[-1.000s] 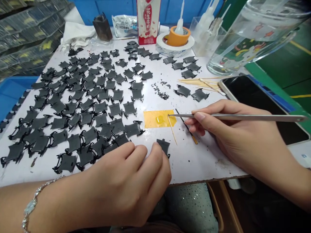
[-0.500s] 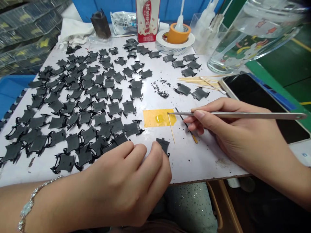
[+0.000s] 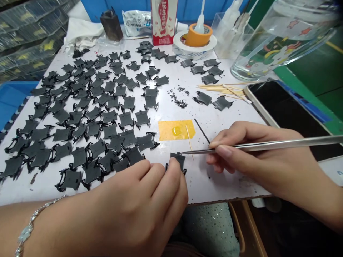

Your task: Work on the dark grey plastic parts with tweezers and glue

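Note:
Closed around the edge of a small dark plastic part (image 3: pixel 179 161) near the table's front, my left hand (image 3: pixel 150 200) hides some of it. In my right hand (image 3: pixel 249 153) are metal tweezers (image 3: pixel 257 144), pinched between thumb and fingers. Their tip touches or hovers just over the top edge of that part; anything tiny in the tip is too small to make out. Beyond lies a yellow tape piece (image 3: pixel 166 130) bearing a clear wet drop (image 3: pixel 176 131), with a toothpick (image 3: pixel 189 142) across its right end. A thin black stick (image 3: pixel 201 130) runs beneath my right fingers.
Many similar dark parts (image 3: pixel 93 132) cover the table's left side. Black crumbs (image 3: pixel 180 101) lie behind the tape, with wooden sticks (image 3: pixel 222 89) farther back. On the right are a phone (image 3: pixel 284 110) and a large clear jug (image 3: pixel 265 46). Tape rolls (image 3: pixel 198 37) and a carton (image 3: pixel 164 23) stand behind.
My right hand has brought the tweezers from the yellow tape down and toward me, onto or just above the part at my left hand. My left hand has barely moved.

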`<state>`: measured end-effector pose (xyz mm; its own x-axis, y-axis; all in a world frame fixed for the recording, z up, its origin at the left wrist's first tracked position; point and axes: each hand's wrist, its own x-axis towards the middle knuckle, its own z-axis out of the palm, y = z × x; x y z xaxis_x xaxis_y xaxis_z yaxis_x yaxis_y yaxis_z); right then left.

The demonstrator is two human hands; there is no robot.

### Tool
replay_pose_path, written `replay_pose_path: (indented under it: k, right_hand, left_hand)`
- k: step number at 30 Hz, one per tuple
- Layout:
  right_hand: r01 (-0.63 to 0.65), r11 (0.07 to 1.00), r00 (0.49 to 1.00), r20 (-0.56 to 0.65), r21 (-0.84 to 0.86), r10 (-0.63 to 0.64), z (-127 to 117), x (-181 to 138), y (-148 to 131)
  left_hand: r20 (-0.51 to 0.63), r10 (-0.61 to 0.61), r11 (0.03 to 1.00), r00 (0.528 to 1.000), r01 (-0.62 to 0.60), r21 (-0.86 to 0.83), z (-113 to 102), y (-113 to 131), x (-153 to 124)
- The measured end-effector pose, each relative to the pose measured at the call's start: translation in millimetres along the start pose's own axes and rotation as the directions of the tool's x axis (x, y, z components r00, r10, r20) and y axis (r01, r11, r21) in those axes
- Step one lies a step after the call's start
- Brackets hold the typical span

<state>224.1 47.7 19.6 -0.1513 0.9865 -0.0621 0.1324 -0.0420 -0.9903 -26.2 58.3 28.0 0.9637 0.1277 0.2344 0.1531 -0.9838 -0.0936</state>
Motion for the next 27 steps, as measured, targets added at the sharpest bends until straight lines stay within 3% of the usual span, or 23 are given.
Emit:
replay_pose_path:
  k: [5,10,27]
  right_hand:
    - [-0.101,0.994,0.995,0.005,0.036,0.101,1.1,2.1,-2.1]
    - [-0.097,0.995,0.995,-0.001,-0.012,0.097,0.8,0.8,-1.6]
    - [0.089,0.921,0.995,-0.012,-0.379,-0.101,1.9,-4.0,-1.1]
  left_hand:
    - [0.042,0.033,0.999,0.999,-0.033,0.001,-1.4,-1.2,-2.3]
    - [0.052,0.024,1.0,0.998,-0.024,-0.01,-0.7,-1.3,-3.0]
    - [0.072,0.034,0.999,0.997,-0.034,-0.007,-0.2,-0.9,-3.3]
